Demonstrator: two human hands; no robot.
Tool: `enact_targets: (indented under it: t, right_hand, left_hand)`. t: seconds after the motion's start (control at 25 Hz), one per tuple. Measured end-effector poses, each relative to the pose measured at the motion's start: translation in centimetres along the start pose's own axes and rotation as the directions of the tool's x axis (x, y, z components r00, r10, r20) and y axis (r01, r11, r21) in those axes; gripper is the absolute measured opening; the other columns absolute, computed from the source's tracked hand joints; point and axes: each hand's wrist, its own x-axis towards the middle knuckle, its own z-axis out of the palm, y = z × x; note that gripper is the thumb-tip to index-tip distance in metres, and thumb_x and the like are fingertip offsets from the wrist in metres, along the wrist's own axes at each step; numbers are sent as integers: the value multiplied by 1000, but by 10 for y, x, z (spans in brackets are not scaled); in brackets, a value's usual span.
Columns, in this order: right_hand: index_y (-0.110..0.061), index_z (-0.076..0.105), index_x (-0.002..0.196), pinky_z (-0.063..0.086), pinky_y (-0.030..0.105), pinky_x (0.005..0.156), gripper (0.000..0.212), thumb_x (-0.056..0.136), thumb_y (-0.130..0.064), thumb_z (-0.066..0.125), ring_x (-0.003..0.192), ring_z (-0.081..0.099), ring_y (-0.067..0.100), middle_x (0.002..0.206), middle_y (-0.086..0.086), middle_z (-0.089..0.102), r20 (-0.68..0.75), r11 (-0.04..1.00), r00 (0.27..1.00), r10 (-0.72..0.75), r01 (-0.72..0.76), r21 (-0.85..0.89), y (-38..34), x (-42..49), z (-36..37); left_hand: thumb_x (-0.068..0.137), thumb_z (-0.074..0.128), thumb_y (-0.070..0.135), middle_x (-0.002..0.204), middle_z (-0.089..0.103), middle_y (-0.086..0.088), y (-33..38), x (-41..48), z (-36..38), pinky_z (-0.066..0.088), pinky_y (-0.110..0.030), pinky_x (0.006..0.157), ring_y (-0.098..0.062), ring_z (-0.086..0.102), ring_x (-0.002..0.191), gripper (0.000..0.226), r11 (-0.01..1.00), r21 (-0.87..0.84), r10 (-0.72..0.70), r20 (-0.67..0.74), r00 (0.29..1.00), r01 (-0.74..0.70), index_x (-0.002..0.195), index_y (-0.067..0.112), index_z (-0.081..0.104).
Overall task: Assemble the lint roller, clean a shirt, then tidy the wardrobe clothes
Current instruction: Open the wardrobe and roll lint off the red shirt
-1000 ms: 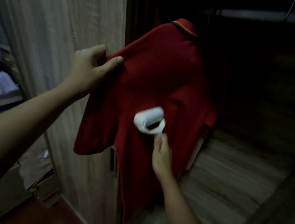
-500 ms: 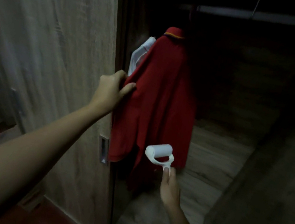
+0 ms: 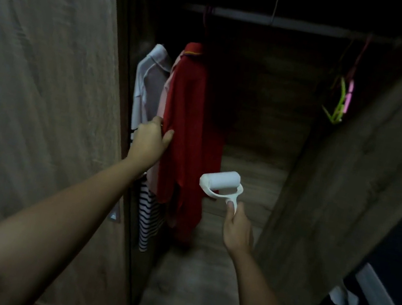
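The red shirt (image 3: 187, 133), spread wide a second ago, now hangs narrow inside the wardrobe (image 3: 351, 179) at frame centre, with a white shirt (image 3: 148, 81) and a striped garment (image 3: 149, 218) revealed at its left. The left hand (image 3: 149, 140) pinches its edge between thumb and fingers. The right hand (image 3: 237, 230), lower than before, has fingers wrapped around the lint roller (image 3: 222, 184) handle, just right of the shirt. Green and pink hangers (image 3: 341, 102) hang at upper right.
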Motion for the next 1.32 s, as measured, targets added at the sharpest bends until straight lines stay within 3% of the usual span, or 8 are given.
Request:
enact_targets:
  t: [0.2, 0.32, 0.48, 0.6, 0.8, 1.0, 1.32]
  right_hand:
    - [-17, 47, 98, 47, 38, 72, 37, 97, -47, 27, 85, 61, 30, 88, 8, 65, -95, 999, 995, 3, -7, -41, 3, -42, -36]
    - [-15, 45, 94, 40, 35, 68, 34, 97, -44, 28, 87, 60, 33, 87, 9, 63, -174, 998, 984, 30, -39, -53, 19, -75, -64]
    - [-17, 43, 89, 44, 38, 71, 32, 97, -44, 27, 85, 61, 33, 85, 11, 63, -262, 994, 962, 78, -94, -52, 49, -115, -102]
    - [-13, 48, 97, 42, 35, 68, 37, 98, -43, 27, 85, 61, 30, 84, 6, 60, -326, 988, 940, 104, -135, -74, 71, -158, -143]
    - [-20, 48, 113, 37, 33, 70, 37, 98, -45, 26, 96, 60, 32, 101, 9, 66, -398, 951, 894, 205, -278, -134, 121, -254, -219]
    - [-22, 40, 89, 43, 35, 66, 32, 97, -48, 23, 81, 60, 26, 83, 2, 60, -472, 886, 822, 318, -435, -162, 176, -380, -296]
    - [-23, 41, 89, 43, 35, 69, 32, 96, -49, 25, 82, 59, 24, 83, -1, 60, -618, 778, 645, 449, -623, -85, 245, -530, -378]
  left_hand:
    - [92, 44, 8, 116, 60, -26, 32, -36, 7, 40, -37, 91, -38, 56, 108, 37, 982, -188, -34, -108, 994, 13, 126, -4, 48]
    - [91, 44, 6, 121, 57, -24, 53, -66, 17, 38, -37, 95, -36, 53, 114, 38, 978, -209, -14, -49, 999, 3, 128, -3, 47]
    - [90, 45, 4, 112, 62, -28, 82, -116, 33, 40, -40, 89, -41, 57, 105, 33, 978, -204, 55, 80, 995, -38, 121, -3, 53]
    - [94, 45, 10, 107, 65, -27, 116, -163, 46, 44, -40, 85, -41, 60, 99, 31, 969, -233, 126, 205, 971, -76, 121, -1, 55]
    - [98, 43, 14, 108, 65, -27, 195, -261, 51, 44, -37, 84, -40, 60, 101, 32, 932, -346, 224, 329, 917, -104, 122, -3, 56]
    - [97, 44, 12, 110, 64, -30, 276, -370, 56, 42, -40, 87, -43, 60, 102, 31, 890, -437, 338, 433, 836, -133, 119, -6, 57]
    - [98, 43, 18, 119, 62, -23, 391, -519, 63, 43, -36, 89, -38, 57, 109, 34, 785, -589, 553, 523, 648, -194, 125, 1, 55]
